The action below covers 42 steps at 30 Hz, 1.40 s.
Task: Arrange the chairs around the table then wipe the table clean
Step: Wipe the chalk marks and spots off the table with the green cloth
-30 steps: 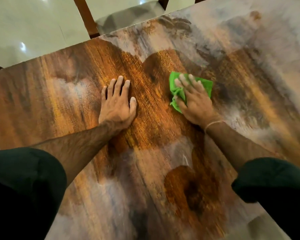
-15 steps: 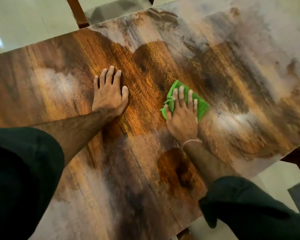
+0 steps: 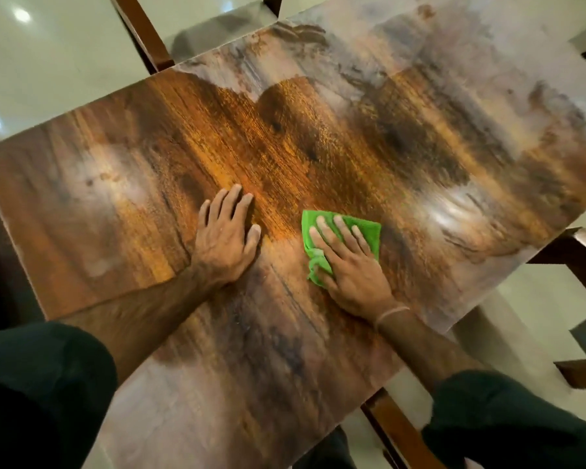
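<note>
- Table: I count one rectangular table (image 3: 318, 130) with a glossy brown wood-grain top.
- Cloth: one bright green wiping cloth (image 3: 369, 231).
- Hands: two bare hands, namely the left hand (image 3: 222, 238) and the right hand (image 3: 352, 272).
- Sleeves: two dark fabric sleeves, the left sleeve (image 3: 41, 384) and the right sleeve (image 3: 508, 418).
- Wrist band: one thin pale band (image 3: 391, 313).
- Chairs: one brown wooden chair with a grey seat (image 3: 217, 32) that I can count with certainty. I also see further brown frame pieces (image 3: 582, 252) at the right and near edges, but I cannot tell how many chairs they make.
</note>
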Each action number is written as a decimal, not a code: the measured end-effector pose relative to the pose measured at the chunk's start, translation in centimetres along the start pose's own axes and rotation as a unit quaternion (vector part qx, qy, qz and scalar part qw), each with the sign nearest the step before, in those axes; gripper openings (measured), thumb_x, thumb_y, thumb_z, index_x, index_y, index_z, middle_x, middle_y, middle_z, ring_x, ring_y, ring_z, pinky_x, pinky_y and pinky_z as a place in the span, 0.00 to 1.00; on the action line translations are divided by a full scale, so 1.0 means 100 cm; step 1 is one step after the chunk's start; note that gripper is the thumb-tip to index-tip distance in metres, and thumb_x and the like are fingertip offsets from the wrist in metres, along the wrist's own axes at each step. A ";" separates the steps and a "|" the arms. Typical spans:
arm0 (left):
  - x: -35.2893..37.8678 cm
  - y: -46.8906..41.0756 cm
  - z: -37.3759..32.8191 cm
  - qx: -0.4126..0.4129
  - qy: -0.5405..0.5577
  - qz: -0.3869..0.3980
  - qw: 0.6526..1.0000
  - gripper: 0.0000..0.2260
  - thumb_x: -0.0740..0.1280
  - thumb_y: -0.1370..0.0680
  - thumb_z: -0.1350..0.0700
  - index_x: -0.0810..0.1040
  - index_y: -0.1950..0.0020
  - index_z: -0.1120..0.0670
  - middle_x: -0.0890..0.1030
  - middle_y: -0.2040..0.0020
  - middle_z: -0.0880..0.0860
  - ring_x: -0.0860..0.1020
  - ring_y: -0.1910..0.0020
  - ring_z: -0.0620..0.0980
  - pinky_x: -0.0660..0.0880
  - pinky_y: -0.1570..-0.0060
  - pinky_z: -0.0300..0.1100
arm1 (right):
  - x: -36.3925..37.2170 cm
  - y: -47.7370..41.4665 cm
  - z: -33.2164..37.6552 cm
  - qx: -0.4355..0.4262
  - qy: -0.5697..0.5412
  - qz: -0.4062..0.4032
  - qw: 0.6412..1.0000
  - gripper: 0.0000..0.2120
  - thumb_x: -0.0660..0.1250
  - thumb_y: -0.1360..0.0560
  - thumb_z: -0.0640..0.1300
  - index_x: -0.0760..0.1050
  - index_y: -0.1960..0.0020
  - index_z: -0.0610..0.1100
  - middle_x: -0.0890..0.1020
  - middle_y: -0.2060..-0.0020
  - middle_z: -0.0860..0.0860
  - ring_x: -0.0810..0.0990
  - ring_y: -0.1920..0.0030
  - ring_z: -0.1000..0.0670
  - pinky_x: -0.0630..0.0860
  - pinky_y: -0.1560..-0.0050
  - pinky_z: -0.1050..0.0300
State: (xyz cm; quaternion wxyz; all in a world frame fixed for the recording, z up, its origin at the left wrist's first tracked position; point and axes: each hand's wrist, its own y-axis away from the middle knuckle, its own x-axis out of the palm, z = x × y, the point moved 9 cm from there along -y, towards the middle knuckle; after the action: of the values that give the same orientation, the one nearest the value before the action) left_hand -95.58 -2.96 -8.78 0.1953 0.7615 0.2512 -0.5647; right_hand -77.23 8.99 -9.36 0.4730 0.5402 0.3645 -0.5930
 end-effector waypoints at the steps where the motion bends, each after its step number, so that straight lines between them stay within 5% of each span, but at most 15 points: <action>1: 0.002 0.008 0.003 0.002 -0.003 0.008 1.000 0.27 0.54 0.19 0.43 0.63 0.22 0.53 0.61 0.20 0.56 0.58 0.21 0.58 0.55 0.24 0.61 | 0.000 0.012 -0.005 -0.040 0.004 0.013 0.999 0.30 0.50 0.18 0.59 0.54 0.20 0.48 0.53 0.20 0.51 0.46 0.20 0.46 0.50 0.23 0.42; 3: 0.003 0.019 0.009 0.009 -0.014 0.014 1.000 0.28 0.52 0.18 0.42 0.61 0.20 0.52 0.58 0.19 0.55 0.55 0.20 0.57 0.53 0.23 0.60 | -0.001 0.012 -0.028 -0.004 -0.009 0.017 1.000 0.30 0.49 0.18 0.60 0.52 0.20 0.49 0.52 0.20 0.52 0.45 0.20 0.47 0.50 0.23 0.41; 7: 0.007 0.024 0.013 0.023 -0.039 0.024 0.999 0.29 0.49 0.17 0.41 0.55 0.18 0.52 0.53 0.17 0.54 0.51 0.19 0.56 0.50 0.22 0.59 | -0.004 -0.022 -0.014 0.276 -0.033 -0.049 0.959 0.32 0.45 0.19 0.59 0.49 0.19 0.47 0.50 0.20 0.48 0.45 0.21 0.43 0.44 0.22 0.42; 9: 0.009 0.025 0.012 0.022 -0.039 0.028 0.999 0.29 0.48 0.17 0.41 0.54 0.18 0.53 0.52 0.17 0.54 0.49 0.18 0.55 0.49 0.22 0.59 | 0.003 -0.024 0.024 0.234 -0.025 -0.032 0.971 0.32 0.44 0.20 0.59 0.48 0.19 0.46 0.49 0.20 0.48 0.43 0.21 0.42 0.44 0.22 0.41; 12: 0.010 0.025 0.012 0.022 -0.034 0.025 0.999 0.30 0.48 0.17 0.41 0.54 0.18 0.52 0.52 0.17 0.54 0.49 0.18 0.55 0.49 0.22 0.59 | 0.006 0.007 0.045 0.012 -0.009 -0.003 1.000 0.30 0.50 0.18 0.58 0.53 0.20 0.48 0.53 0.20 0.51 0.45 0.20 0.46 0.49 0.23 0.42; 14: 0.010 0.025 0.012 0.023 -0.034 0.025 0.999 0.30 0.48 0.17 0.41 0.54 0.18 0.53 0.52 0.17 0.54 0.49 0.18 0.55 0.49 0.22 0.59 | 0.005 0.019 0.026 -0.032 -0.001 0.007 0.999 0.30 0.50 0.18 0.59 0.54 0.20 0.49 0.54 0.20 0.52 0.46 0.20 0.47 0.50 0.22 0.42; 19: 0.008 0.023 0.014 0.028 -0.023 0.015 0.999 0.29 0.49 0.17 0.41 0.56 0.18 0.53 0.53 0.17 0.55 0.50 0.18 0.55 0.50 0.22 0.60 | 0.004 -0.019 0.019 0.273 -0.034 -0.042 0.960 0.32 0.46 0.20 0.59 0.49 0.19 0.48 0.49 0.20 0.48 0.44 0.21 0.43 0.44 0.22 0.41; 21: 0.006 0.024 0.013 0.029 -0.019 0.008 0.999 0.29 0.50 0.17 0.41 0.57 0.18 0.53 0.55 0.18 0.55 0.51 0.19 0.56 0.51 0.22 0.60 | 0.009 -0.020 0.053 0.238 -0.035 -0.029 0.970 0.32 0.47 0.20 0.58 0.47 0.19 0.48 0.48 0.20 0.48 0.43 0.21 0.42 0.44 0.22 0.41; 25: 0.007 0.025 0.011 0.028 -0.026 0.004 0.999 0.29 0.51 0.18 0.41 0.58 0.19 0.53 0.56 0.18 0.55 0.52 0.19 0.56 0.51 0.22 0.60 | 0.004 0.003 0.055 0.005 -0.027 -0.005 1.000 0.29 0.53 0.20 0.58 0.58 0.21 0.52 0.58 0.21 0.52 0.50 0.21 0.46 0.53 0.24 0.42; 28: 0.006 0.024 0.012 0.029 -0.027 0.003 0.999 0.29 0.50 0.17 0.41 0.58 0.19 0.53 0.55 0.18 0.55 0.52 0.19 0.56 0.51 0.22 0.60 | -0.008 -0.017 0.020 0.130 -0.059 -0.042 0.989 0.28 0.57 0.25 0.58 0.67 0.26 0.53 0.65 0.24 0.51 0.59 0.24 0.45 0.61 0.28 0.40; 31: 0.004 0.026 0.012 0.031 -0.024 -0.001 0.999 0.29 0.50 0.17 0.41 0.58 0.19 0.53 0.56 0.18 0.55 0.52 0.19 0.56 0.51 0.22 0.60 | -0.007 -0.031 0.050 0.233 -0.077 -0.062 0.967 0.31 0.55 0.24 0.62 0.64 0.24 0.50 0.60 0.22 0.49 0.53 0.22 0.43 0.51 0.24 0.40; 37: 0.005 0.026 0.010 0.033 -0.017 -0.001 0.999 0.29 0.50 0.17 0.41 0.58 0.19 0.53 0.56 0.18 0.55 0.52 0.19 0.56 0.50 0.22 0.59 | 0.001 0.005 0.066 0.001 -0.038 -0.027 0.999 0.24 0.59 0.23 0.58 0.72 0.32 0.48 0.65 0.24 0.50 0.58 0.23 0.44 0.59 0.27 0.41; 42: 0.007 0.025 0.013 0.028 -0.016 0.006 0.999 0.29 0.50 0.17 0.41 0.58 0.18 0.52 0.55 0.18 0.55 0.52 0.19 0.56 0.50 0.22 0.60 | -0.005 -0.023 0.048 0.287 -0.077 -0.082 0.951 0.31 0.50 0.22 0.56 0.57 0.22 0.43 0.57 0.21 0.46 0.50 0.21 0.42 0.50 0.22 0.42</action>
State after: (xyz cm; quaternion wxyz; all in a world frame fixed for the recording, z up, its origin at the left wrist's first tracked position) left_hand -94.90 -5.62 -9.80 0.1813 0.7591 0.2272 -0.5825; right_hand -80.88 5.22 -8.31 0.2745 0.5741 0.1841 -0.7491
